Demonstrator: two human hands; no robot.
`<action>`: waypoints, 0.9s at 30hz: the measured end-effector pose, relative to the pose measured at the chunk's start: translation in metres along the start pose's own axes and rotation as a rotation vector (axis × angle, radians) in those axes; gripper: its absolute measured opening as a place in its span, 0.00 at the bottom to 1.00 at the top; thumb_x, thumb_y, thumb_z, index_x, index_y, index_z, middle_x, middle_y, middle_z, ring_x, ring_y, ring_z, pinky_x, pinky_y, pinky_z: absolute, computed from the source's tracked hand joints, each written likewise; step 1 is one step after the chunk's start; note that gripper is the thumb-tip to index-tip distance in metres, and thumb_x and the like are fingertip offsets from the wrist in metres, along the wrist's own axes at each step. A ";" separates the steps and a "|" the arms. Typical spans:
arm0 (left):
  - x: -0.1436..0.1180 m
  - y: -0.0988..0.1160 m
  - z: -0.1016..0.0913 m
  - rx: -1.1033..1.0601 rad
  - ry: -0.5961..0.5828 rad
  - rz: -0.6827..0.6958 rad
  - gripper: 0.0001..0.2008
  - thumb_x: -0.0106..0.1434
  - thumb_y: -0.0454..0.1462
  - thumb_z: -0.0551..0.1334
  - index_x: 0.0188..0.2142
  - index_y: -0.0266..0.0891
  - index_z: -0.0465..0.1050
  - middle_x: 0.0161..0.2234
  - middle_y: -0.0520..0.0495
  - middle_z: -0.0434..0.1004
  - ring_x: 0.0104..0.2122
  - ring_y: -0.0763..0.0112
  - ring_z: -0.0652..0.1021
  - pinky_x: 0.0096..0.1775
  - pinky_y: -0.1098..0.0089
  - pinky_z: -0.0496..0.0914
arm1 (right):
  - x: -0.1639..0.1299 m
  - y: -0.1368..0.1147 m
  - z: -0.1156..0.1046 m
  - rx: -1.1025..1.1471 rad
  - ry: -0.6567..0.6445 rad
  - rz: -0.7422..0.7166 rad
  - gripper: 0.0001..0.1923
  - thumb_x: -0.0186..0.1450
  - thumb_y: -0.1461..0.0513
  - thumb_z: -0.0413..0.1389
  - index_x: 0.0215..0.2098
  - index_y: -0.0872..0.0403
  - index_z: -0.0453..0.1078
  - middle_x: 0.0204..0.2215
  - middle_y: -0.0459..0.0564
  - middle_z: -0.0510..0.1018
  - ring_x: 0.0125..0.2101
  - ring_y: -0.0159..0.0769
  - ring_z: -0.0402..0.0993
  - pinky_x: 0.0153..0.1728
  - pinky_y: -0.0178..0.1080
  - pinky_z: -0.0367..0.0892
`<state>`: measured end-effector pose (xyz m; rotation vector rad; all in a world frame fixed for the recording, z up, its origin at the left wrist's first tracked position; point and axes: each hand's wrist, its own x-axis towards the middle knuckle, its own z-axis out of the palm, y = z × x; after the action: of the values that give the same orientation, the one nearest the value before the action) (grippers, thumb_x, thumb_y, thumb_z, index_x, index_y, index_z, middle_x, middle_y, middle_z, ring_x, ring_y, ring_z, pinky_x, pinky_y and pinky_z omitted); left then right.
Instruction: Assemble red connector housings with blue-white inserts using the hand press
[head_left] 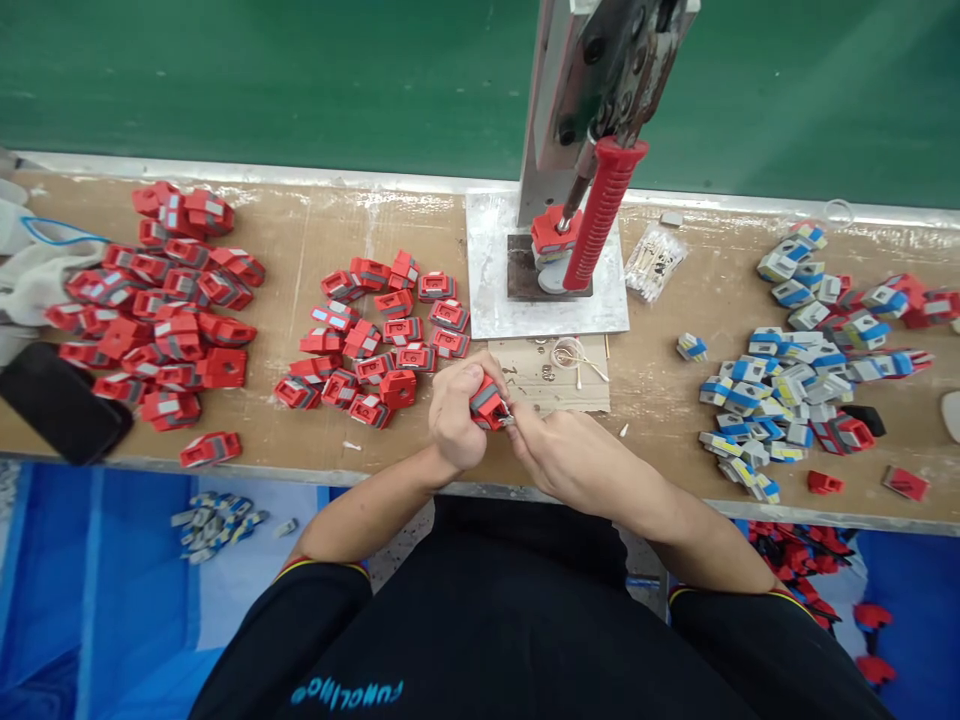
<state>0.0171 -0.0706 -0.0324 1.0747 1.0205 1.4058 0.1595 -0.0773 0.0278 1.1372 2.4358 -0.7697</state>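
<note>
My left hand (456, 408) grips a small red and grey plastic part (487, 404) just above the bench's front edge. Beside it, my right hand (559, 452) pinches a tiny metal piece (507, 420) against that part's right side. Behind my hands stands a hand press (592, 120) with a red ribbed handle (602, 215). Another red part (553, 230) sits in the press fixture on a metal base plate (495, 300).
Two heaps of red parts lie to the left (161, 300) and centre-left (379, 340). Blue, white and grey parts (795, 370) are piled at right. A black phone (60, 400) lies at the left front edge. Small metal bits rest on a cardboard pad (559, 370).
</note>
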 end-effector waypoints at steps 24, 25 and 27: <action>-0.003 0.000 0.007 -0.027 0.102 0.110 0.22 0.69 0.46 0.54 0.22 0.41 0.72 0.18 0.48 0.71 0.20 0.68 0.69 0.25 0.65 0.61 | -0.001 -0.004 0.008 0.002 0.132 -0.007 0.19 0.79 0.60 0.38 0.50 0.62 0.68 0.26 0.57 0.83 0.21 0.43 0.76 0.24 0.41 0.45; -0.004 0.000 0.007 -0.030 0.094 0.111 0.22 0.69 0.46 0.54 0.22 0.41 0.72 0.18 0.48 0.71 0.20 0.68 0.69 0.25 0.65 0.60 | -0.001 -0.004 0.008 0.003 0.135 -0.018 0.18 0.79 0.60 0.39 0.50 0.62 0.68 0.26 0.57 0.82 0.21 0.42 0.75 0.24 0.41 0.46; -0.004 0.001 0.007 -0.021 0.088 0.110 0.22 0.69 0.46 0.54 0.22 0.41 0.72 0.18 0.48 0.71 0.19 0.69 0.68 0.25 0.65 0.59 | -0.002 -0.003 0.007 0.000 0.131 -0.023 0.18 0.79 0.61 0.40 0.50 0.62 0.68 0.26 0.56 0.82 0.21 0.41 0.74 0.24 0.41 0.46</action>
<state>0.0242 -0.0749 -0.0303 1.0756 1.0202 1.5611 0.1593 -0.0841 0.0246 1.1965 2.5599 -0.7225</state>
